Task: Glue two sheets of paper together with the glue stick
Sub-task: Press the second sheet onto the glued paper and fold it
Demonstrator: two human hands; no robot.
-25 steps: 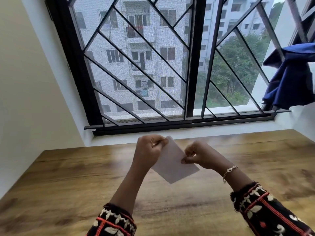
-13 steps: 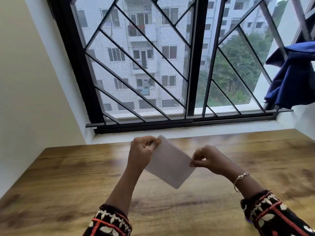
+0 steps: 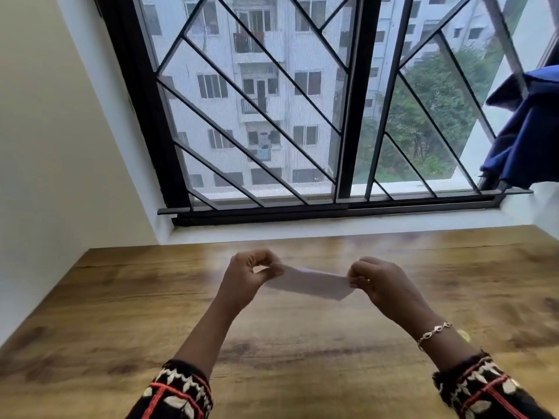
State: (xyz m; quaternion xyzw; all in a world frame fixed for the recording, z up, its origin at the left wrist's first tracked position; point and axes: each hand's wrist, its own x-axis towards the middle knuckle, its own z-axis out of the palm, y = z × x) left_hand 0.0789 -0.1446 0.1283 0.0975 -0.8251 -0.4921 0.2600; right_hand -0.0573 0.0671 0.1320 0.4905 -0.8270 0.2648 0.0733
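Since a second ago the paper (image 3: 308, 282) has tipped from an angled, face-on sheet to nearly flat, and the hands have drawn apart. It now hangs above the bench (image 3: 121, 297), its long axis running left to right between the two grips. The left hand (image 3: 249, 273) pinches the left end, the right hand (image 3: 378, 282) the right end, both grips narrow and closed on the paper. Whether it is one sheet or two pressed together I cannot tell. No glue stick shows.
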